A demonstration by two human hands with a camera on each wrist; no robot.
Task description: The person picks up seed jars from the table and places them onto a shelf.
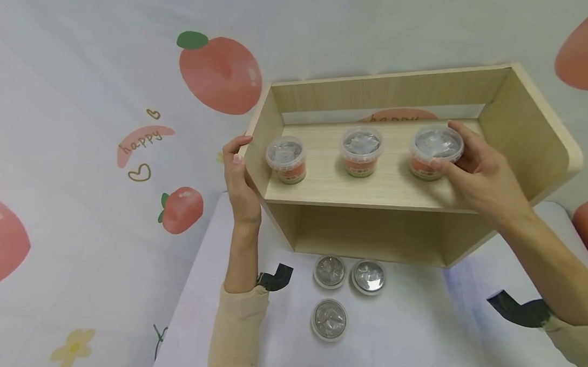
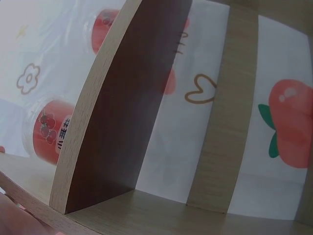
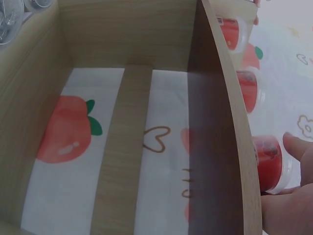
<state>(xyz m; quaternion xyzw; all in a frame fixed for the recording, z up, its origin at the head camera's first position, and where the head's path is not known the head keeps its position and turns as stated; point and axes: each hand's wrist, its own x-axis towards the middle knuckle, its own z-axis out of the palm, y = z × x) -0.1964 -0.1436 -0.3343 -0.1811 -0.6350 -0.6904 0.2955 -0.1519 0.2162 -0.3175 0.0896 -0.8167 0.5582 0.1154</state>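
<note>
A pale wooden shelf (image 1: 372, 199) stands against the patterned backdrop with three clear-lidded plastic cups in a row on its upper board. My right hand (image 1: 488, 171) holds the rightmost cup (image 1: 426, 168) near its lid, thumb in front and fingers at the far side. In the right wrist view this cup (image 3: 268, 164) shows red, standing on the board. The middle cup (image 1: 361, 165) and the left cup (image 1: 292, 173) stand apart from it. My left hand (image 1: 240, 185) grips the front edge of the shelf's left side panel; part of its fingers is hidden behind the panel.
On the white table below the shelf lie three round tubs with silvery tops: one left (image 1: 330, 271), one right (image 1: 368, 277) and one nearer (image 1: 329, 320). The shelf's lower compartment (image 1: 368, 229) opens toward me. Fruit prints cover the backdrop (image 1: 91, 77).
</note>
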